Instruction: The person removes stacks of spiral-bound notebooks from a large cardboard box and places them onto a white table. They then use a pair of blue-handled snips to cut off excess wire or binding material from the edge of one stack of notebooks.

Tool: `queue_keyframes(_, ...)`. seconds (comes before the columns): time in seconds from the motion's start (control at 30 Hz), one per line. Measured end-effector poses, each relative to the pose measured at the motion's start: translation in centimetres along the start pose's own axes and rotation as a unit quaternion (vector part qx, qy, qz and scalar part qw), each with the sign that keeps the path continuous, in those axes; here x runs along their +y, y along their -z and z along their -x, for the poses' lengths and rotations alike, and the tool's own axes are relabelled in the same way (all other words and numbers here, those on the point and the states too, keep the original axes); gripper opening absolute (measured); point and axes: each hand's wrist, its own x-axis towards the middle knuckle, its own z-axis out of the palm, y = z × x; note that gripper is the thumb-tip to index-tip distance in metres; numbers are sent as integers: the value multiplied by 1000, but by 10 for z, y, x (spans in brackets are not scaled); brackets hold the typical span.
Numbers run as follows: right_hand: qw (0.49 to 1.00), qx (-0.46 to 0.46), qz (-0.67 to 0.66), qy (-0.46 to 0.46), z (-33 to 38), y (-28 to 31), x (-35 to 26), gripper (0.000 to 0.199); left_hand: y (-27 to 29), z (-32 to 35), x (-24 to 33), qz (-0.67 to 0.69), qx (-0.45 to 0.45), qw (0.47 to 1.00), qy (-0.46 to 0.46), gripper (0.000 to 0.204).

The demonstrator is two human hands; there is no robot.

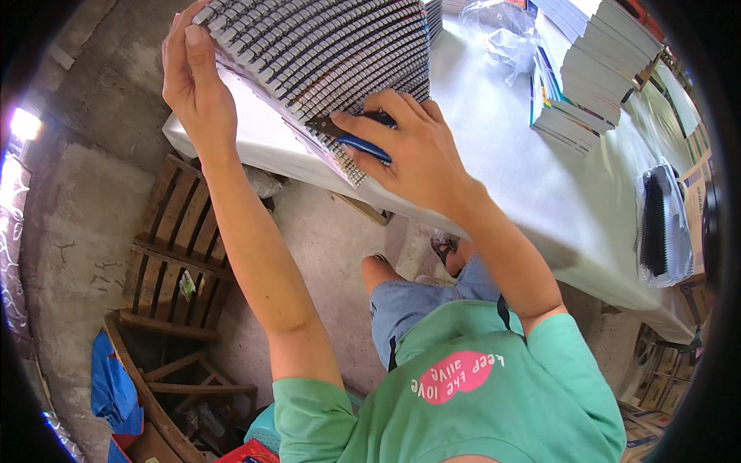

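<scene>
Gripping blue-handled cutters [363, 137], right hand [413, 154] closed, tips at notebook stack [324, 54] spirals; left hand [193, 85] flat, steadying stack's far-left end, rows running between hands

Wooden pallet [174, 255], blue cloth [112, 390], stacked booklets [590, 69], clear plastic bag [505, 35]

The right hand [413, 150] covers most of the blue-handled cutting pliers [356, 133], so only their dark tip and a strip of handle show. The fanned row of spiral-bound notebooks [332, 54] runs out past the upper edge. The white-covered table [525, 185] hides its own legs. The bundle of black binding coils in a clear bag [660, 224] is too distorted at the rim to count.
</scene>
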Motion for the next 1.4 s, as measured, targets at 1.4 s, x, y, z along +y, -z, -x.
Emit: queue_keyframes(1.4,986,56,-128,-95,14,-32,-15,29,-5,3,13,-22,16,1000,0,37)
